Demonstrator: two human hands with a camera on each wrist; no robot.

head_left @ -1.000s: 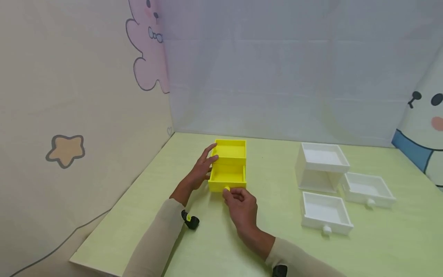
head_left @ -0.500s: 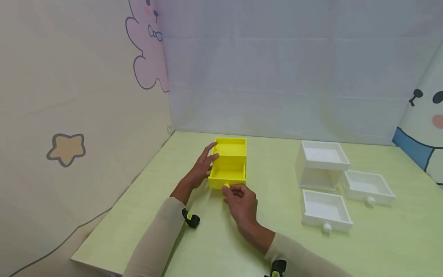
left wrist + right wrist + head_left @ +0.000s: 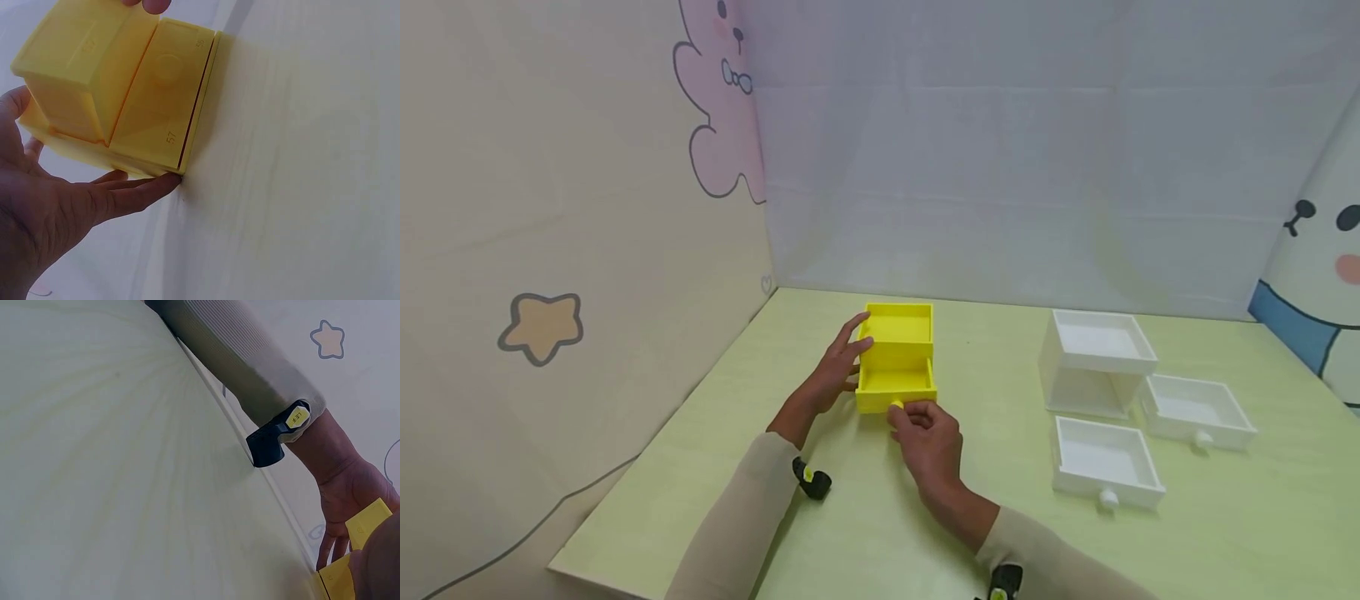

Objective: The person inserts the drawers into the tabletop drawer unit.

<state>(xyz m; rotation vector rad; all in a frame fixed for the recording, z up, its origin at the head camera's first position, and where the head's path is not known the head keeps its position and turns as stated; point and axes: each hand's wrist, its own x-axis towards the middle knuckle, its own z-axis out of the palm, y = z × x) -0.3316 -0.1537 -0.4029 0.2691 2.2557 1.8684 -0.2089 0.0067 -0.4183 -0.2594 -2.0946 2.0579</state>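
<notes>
A small yellow drawer cabinet (image 3: 898, 323) stands on the table in the head view. Its yellow drawer (image 3: 895, 380) juts out toward me. With thumb and bent index finger, my right hand (image 3: 929, 446) pinches the round knob (image 3: 897, 406) on the drawer's front. My left hand (image 3: 832, 372) rests spread along the cabinet's left side, thumb and index fingertips at its top edge. The left wrist view shows the left fingers (image 3: 134, 197) stretched along the cabinet (image 3: 164, 94), beside the jutting drawer (image 3: 65, 53). Most of my right hand is outside that view.
At the right of the table (image 3: 1000, 500) stands a white cabinet (image 3: 1093, 387) with an open front slot. Two white drawers (image 3: 1107, 454) with round knobs lie loose in front of it and beside it. Fabric walls border the table at the back and left.
The yellow drawer has gone slightly farther into the cabinet, and its front has shifted a little to the right with my right hand. My left hand stays against the cabinet's side.
</notes>
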